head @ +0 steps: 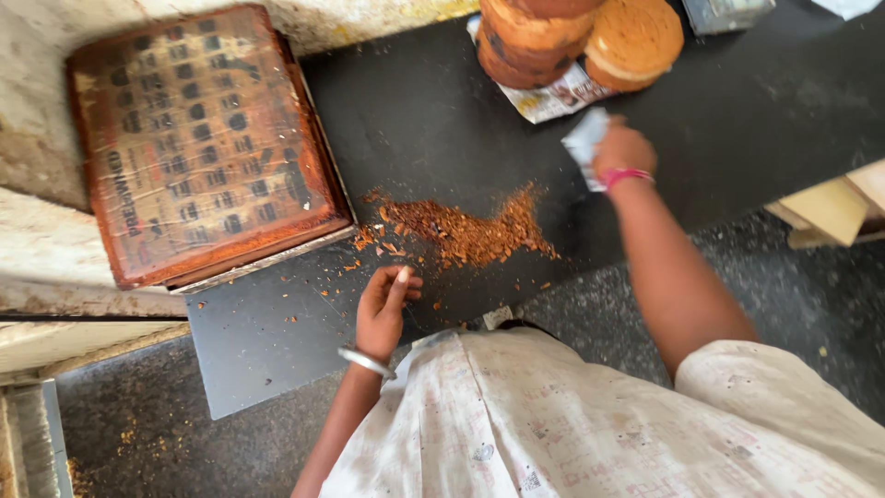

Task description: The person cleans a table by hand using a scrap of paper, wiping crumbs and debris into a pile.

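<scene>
A heap of brown crumbs (470, 231) lies in the middle of the black worktop (424, 111). My left hand (385, 302) rests at the worktop's near edge, fingers loosely curled, just below the crumbs, holding nothing; a metal bangle sits on its wrist. My right hand (619, 149) reaches to the far right of the heap and grips a crumpled piece of pale paper (584, 140); a pink band circles that wrist. Beyond it stand stacked round brown cakes (576, 37) on printed paper.
A rusty rectangular tray (198, 138) covered with printed paper lies at the left, partly on the worktop. Pale wooden blocks (834, 207) stick out at the right edge. Crumbs are scattered over the dark speckled floor (138, 433) below.
</scene>
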